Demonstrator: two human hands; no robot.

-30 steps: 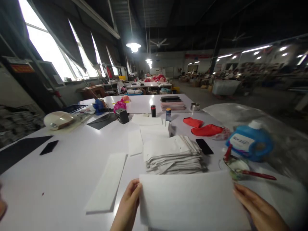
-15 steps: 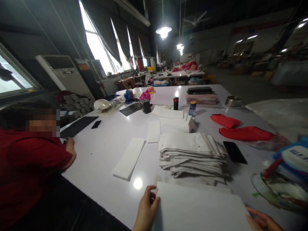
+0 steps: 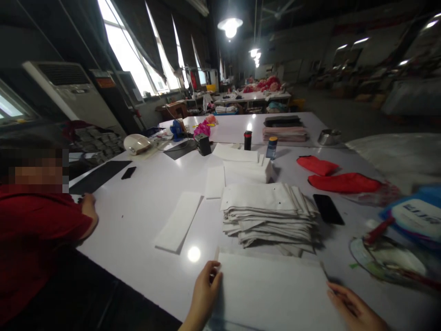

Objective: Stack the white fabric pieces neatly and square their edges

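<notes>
A: Light? Dim hall overall, bright windows point(image 3: 138, 69) far left, blown out. Pendant lamp point(image 3: 229, 26) overhead.

B: Glare on the worktop point(image 3: 144, 207), round hotspot near centre. Blur?

A: Right edge smeared, blue bottle point(image 3: 418, 214) soft. Wide-angle bend at edges, far bg hazy.

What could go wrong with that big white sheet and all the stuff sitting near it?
The white sheet is held only at its two side edges by the left hand and right hand, so it could slip or crease. The stack of folded white pieces lies just beyond it and fans out unevenly, so a nudge might topple it. The dish with a red-handled tool sits close on the right and could smear the sheet.
</notes>
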